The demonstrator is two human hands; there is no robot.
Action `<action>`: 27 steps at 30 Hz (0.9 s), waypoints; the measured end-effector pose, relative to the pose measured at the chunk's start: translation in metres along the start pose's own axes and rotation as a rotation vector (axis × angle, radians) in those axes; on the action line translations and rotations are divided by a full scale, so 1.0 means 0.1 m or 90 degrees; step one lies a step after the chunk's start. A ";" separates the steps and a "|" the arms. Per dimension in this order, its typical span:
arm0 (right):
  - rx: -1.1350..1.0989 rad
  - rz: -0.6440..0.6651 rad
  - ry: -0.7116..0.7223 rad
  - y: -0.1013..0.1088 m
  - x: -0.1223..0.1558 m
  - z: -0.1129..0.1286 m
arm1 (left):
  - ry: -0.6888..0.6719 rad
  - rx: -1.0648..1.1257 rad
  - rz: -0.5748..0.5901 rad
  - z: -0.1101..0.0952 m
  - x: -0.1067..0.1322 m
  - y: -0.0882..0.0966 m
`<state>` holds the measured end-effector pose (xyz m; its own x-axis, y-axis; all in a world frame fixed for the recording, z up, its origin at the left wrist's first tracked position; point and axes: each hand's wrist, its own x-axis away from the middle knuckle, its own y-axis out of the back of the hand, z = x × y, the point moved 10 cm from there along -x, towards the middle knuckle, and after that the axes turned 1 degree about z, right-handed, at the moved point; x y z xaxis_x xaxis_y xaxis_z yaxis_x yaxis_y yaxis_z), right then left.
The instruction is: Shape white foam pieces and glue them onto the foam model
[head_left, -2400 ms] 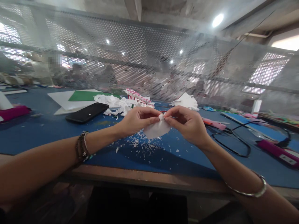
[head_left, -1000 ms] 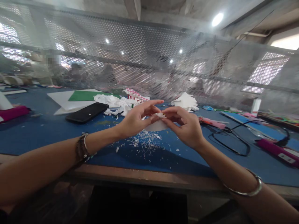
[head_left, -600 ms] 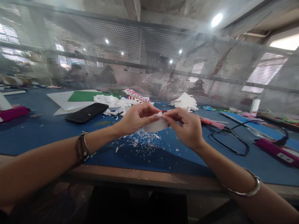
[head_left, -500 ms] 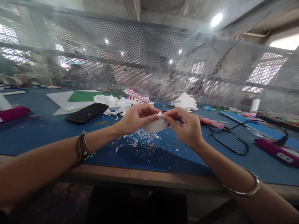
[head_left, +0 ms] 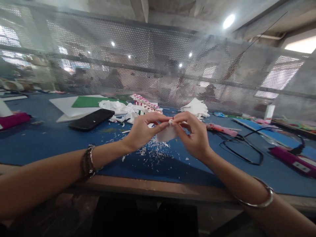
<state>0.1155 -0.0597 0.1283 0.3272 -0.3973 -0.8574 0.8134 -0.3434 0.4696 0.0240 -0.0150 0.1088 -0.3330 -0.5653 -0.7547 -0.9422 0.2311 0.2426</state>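
Note:
My left hand [head_left: 143,131] and my right hand [head_left: 194,135] meet above the blue table [head_left: 44,141], fingertips pinched together on the top edge of a small white paper piece [head_left: 168,134]. The paper hangs down between the two hands. Below them lies a scatter of tiny white paper scraps [head_left: 153,152]. A dark bracelet sits on my left wrist and a silver bangle on my right.
A black phone [head_left: 92,119] lies to the left, beside white and green sheets [head_left: 84,102]. Heaps of white paper cuttings [head_left: 123,110] and a white stack [head_left: 196,107] sit behind the hands. Black cable [head_left: 243,151] and pink tools [head_left: 292,159] lie right. A perforated screen [head_left: 158,65] backs the table.
One second ago my left fingers were spread open beside the paper; they have since closed into a pinch on it. Both hands have drawn slightly closer together and the paper sits more upright.

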 end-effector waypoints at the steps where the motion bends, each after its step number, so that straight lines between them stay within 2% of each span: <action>1: -0.007 -0.006 -0.001 0.00 0.00 0.00 | 0.010 0.002 -0.004 0.00 0.01 0.00; 5: -0.073 -0.021 -0.032 0.00 -0.01 -0.03 | 0.028 0.049 -0.014 0.01 0.02 0.00; 10: -0.162 -0.032 -0.081 -0.01 -0.01 -0.10 | 0.001 0.093 -0.024 0.01 0.01 0.02; 15: -0.159 -0.042 -0.087 0.00 -0.02 -0.09 | 0.029 0.100 0.034 0.07 0.00 -0.08; 19: -0.152 -0.048 -0.039 0.02 -0.01 0.01 | 0.073 0.093 0.101 0.12 0.03 -0.22; 22: -0.096 -0.034 0.001 0.01 -0.01 0.07 | 0.074 0.047 0.134 0.09 0.06 -0.28; 27: -0.038 -0.044 0.016 0.03 0.00 0.09 | 0.039 -0.115 0.171 0.02 0.08 -0.32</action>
<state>0.1138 -0.0685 0.1311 0.2815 -0.3525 -0.8925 0.8614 -0.3170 0.3969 0.0516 -0.0253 0.0941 -0.5670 -0.5515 -0.6119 -0.8100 0.2378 0.5361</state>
